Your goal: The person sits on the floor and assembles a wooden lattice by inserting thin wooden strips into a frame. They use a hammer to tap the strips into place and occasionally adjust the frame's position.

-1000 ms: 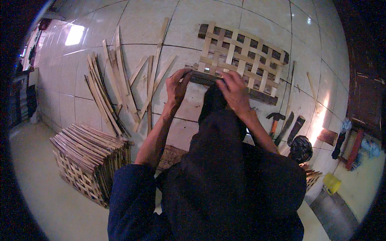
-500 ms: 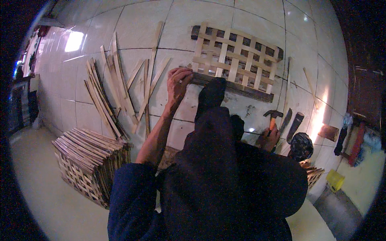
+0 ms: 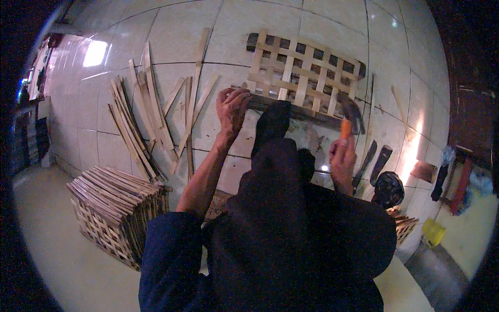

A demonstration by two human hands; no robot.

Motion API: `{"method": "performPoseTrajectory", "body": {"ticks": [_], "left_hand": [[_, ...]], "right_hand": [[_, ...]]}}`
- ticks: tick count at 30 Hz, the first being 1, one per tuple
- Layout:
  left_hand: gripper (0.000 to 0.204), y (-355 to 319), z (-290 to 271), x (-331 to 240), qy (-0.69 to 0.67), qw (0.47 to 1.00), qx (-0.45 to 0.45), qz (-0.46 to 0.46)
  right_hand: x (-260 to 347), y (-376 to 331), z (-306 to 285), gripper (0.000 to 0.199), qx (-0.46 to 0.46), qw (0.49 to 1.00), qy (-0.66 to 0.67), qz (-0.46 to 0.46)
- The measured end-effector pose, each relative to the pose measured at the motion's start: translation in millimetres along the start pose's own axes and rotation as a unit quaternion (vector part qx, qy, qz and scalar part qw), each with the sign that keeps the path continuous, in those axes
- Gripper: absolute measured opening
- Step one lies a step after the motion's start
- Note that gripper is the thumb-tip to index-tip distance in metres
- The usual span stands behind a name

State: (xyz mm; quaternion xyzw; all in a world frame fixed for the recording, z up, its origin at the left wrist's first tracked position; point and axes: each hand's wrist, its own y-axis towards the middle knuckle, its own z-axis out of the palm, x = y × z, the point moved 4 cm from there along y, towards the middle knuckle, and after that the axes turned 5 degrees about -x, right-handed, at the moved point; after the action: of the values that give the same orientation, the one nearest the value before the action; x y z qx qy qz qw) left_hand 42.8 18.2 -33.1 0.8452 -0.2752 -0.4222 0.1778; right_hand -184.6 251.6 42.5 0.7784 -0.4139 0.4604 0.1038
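Observation:
A woven lattice panel of pale slats [image 3: 301, 73] lies on the floor over dark wooden bars, the near bar [image 3: 301, 110] running along its front edge. At that bar's left end is my left hand [image 3: 232, 112], its fingers curled and closed; whatever they pinch is hidden. My right hand [image 3: 342, 158] grips a claw hammer [image 3: 346, 127] by its orange handle. The dark hammer head, smeared by motion, is over the panel's near right corner. A dark-covered foot [image 3: 273, 122] rests against the near bar between my hands.
Loose slats [image 3: 156, 109] lie spread on the tiles to the left. Below them stands a tall stack of woven panels [image 3: 112, 208]. On the right are a dark blade-like tool [image 3: 368, 158], a dark curved piece [image 3: 382, 161], a black plastic bundle [image 3: 389, 190] and a yellow container [image 3: 433, 232].
My right hand has moved up and forward, carrying the hammer from the floor on the right to the panel's near right corner. My left hand stays at the bar's left end.

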Motion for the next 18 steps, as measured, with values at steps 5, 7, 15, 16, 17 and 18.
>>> {"method": "performPoseTrajectory", "body": {"ticks": [5,7,15,16,17,18], "left_hand": [[0.015,-2.1,4.8,0.1,-0.005,1.000,0.001,-0.001],[0.016,-2.5,5.1,1.7,-0.005,1.000,0.002,-0.004],[0.020,-7.7,2.7,4.6,0.042,0.999,0.014,-0.010],[0.021,-9.5,7.9,7.1,0.030,0.999,0.019,-0.022],[0.021,-11.6,13.3,8.8,0.016,0.999,0.025,-0.033],[0.021,-15.2,14.3,15.0,0.013,0.998,0.027,-0.048]], "right_hand": [[34.1,14.2,78.7,0.028,0.150,0.975,-0.057,-0.152],[51.5,22.0,101.3,0.028,0.171,0.964,-0.095,-0.180],[63.6,30.4,131.0,0.034,0.194,0.952,-0.106,-0.211],[47.7,34.4,136.8,0.032,0.185,0.949,-0.141,-0.214],[31.9,38.3,139.7,0.029,0.175,0.944,-0.176,-0.216],[41.8,39.6,140.3,0.029,0.177,0.946,-0.149,-0.227]]}}
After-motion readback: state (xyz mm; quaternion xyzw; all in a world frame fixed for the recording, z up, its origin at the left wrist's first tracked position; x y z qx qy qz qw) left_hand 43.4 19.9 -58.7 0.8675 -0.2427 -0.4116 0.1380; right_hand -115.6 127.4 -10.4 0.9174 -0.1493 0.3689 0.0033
